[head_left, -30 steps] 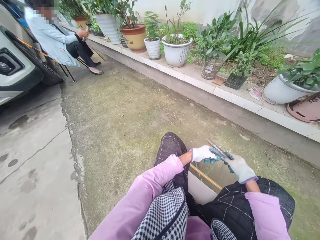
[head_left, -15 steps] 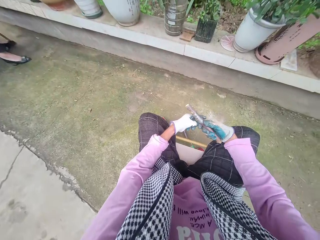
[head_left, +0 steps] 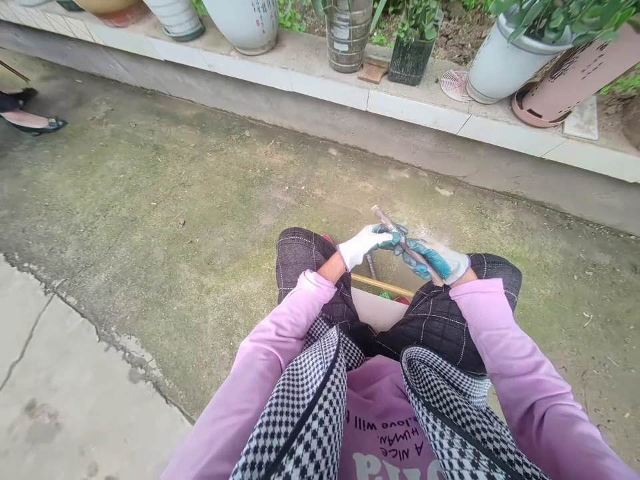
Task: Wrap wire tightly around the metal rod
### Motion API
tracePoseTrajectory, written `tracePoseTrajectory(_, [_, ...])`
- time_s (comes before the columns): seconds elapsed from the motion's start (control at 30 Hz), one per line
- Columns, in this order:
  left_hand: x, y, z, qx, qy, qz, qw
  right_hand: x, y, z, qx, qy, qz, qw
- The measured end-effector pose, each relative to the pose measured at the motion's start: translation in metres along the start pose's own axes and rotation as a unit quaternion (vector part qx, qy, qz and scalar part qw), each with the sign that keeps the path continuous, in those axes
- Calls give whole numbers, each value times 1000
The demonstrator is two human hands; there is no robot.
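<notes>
A short brown wooden stick (head_left: 381, 216) with a silvery band, apparently wound wire, around its upper part is held slantwise above my lap. My left hand (head_left: 367, 243), in a white and teal work glove, is closed around the wrapped part, fingers curled over it. Lower down, my right hand (head_left: 440, 262), gloved alike, is closed on the same stick, whose lower end lies along the palm. Between my knees, below the hands, are a thin dark rod (head_left: 371, 267) and a yellowish pole (head_left: 383, 285). What they rest on is partly hidden.
Ahead runs a low tiled ledge (head_left: 330, 92) with several plant pots, among them a white pot (head_left: 493, 63) and a pink pot (head_left: 575, 83). Another person's shoe (head_left: 37, 125) is at the far left. Mossy concrete ground (head_left: 200, 200) surrounds me, with a cracked pale slab edge at left.
My left hand has shifted slightly on the stick, its fingers turning around the wrapped part. The right hand stays nearly in place. The other person's foot moved slightly right.
</notes>
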State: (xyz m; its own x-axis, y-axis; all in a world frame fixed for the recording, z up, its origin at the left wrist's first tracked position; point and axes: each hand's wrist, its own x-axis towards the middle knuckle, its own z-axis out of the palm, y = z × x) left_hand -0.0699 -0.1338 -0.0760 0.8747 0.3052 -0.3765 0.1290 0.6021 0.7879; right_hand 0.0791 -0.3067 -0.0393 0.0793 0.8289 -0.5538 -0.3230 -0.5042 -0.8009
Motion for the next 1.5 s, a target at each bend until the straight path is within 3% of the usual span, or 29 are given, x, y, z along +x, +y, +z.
tracePoseTrajectory(0.1, [6,-1,2,-32,85,-20,996,15,5,-5,-93,64,-21,993])
tracePoseTrajectory(0.17, [7,1,4,-44,112,-42,992,24,8,-10,-180,135,-56,973])
tracePoseTrajectory(0.27, [5,5,8,-43,114,-64,991,31,13,-20,-340,212,-116,909])
tracePoseTrajectory(0.37, [0,7,10,3,100,-69,993,33,17,-27,-459,235,-154,843])
tracePoseTrajectory(0.47, [-3,6,10,86,107,-78,987,35,20,-29,-495,241,-154,821])
tracePoseTrajectory(0.6, [-7,7,9,111,92,-90,985,35,18,-27,-465,261,-143,834])
tracePoseTrajectory(0.7, [-12,11,9,78,48,-86,992,27,10,-20,-358,249,-136,889])
tracePoseTrajectory(0.8, [-17,16,8,59,5,-69,996,14,1,-11,-175,135,-91,971])
tracePoseTrajectory(0.87, [-20,18,8,59,-24,-55,996,5,-3,-6,-75,40,-52,995])
tracePoseTrajectory(0.93, [-22,19,9,56,-35,-49,997,-1,-6,-4,-11,-21,-22,999])
tracePoseTrajectory(1.0, [-21,19,12,59,-17,-62,996,-1,-7,-3,13,-39,-6,999])
tracePoseTrajectory(1.17, [-16,18,16,75,58,-83,992,11,-6,-3,-35,34,-28,998])
tracePoseTrajectory(1.23, [-18,19,16,67,39,-80,994,11,-6,-4,-31,21,-25,999])
tracePoseTrajectory(1.4, [-26,21,14,37,-40,-76,996,-1,-6,-7,15,-80,27,996])
tracePoseTrajectory(1.5, [-26,18,13,26,-36,-72,996,-2,-7,-4,8,-70,19,997])
